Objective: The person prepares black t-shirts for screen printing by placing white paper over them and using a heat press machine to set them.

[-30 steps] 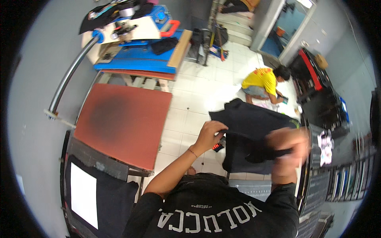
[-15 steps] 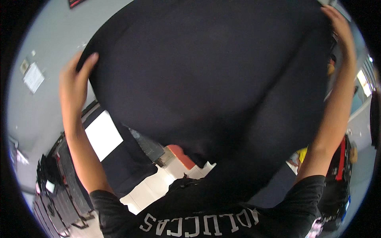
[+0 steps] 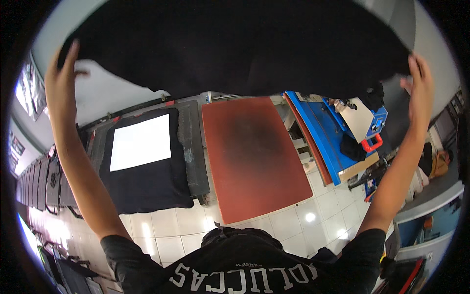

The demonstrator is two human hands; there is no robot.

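A wide black cloth [image 3: 235, 49], maybe a garment, is stretched out in the air between my raised hands. My left hand [image 3: 61, 81] is closed on its left edge, thumb and fingers pinching the fabric. At the opposite side my right hand [image 3: 420, 90] pinches the cloth's right corner. Beneath the fabric lies a flat reddish-brown pad [image 3: 257, 161] with a dark patch in its middle. The cloth hangs above it and hides its far surroundings.
To the left, another black garment [image 3: 147, 191] lies on a dark board [image 3: 193, 142], a white sheet [image 3: 141, 143] on top. On the right stands a blue machine [image 3: 318, 132] with a red handle [image 3: 373, 142]. White floor tiles [image 3: 289, 225] show nearer me. A person [image 3: 438, 164] is at the far right.
The cloth has risen and moved away from me, uncovering the reddish pad and blue machine. My left hand shifted outward, my right hand came lower, and my view has turned.
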